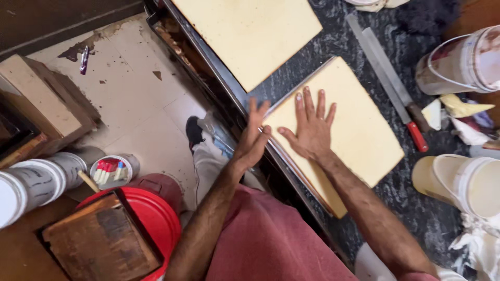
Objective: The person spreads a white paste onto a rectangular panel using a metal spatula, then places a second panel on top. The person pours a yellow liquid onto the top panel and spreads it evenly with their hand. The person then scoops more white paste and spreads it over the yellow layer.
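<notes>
Both forearms reach up from the red-clad lap; the left hand stands edge-on, fingers straight, against the near-left edge of the pale yellow sheet on the dark counter, while the right hand lies flat on it, fingers spread, gripping nothing. Beyond lies a red-handled knife.

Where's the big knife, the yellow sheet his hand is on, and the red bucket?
Knife (388,78): head view, middle of the blade.
Yellow sheet (359,130): head view, bare top surface.
Red bucket (164,218): head view, lid's right side.
</notes>
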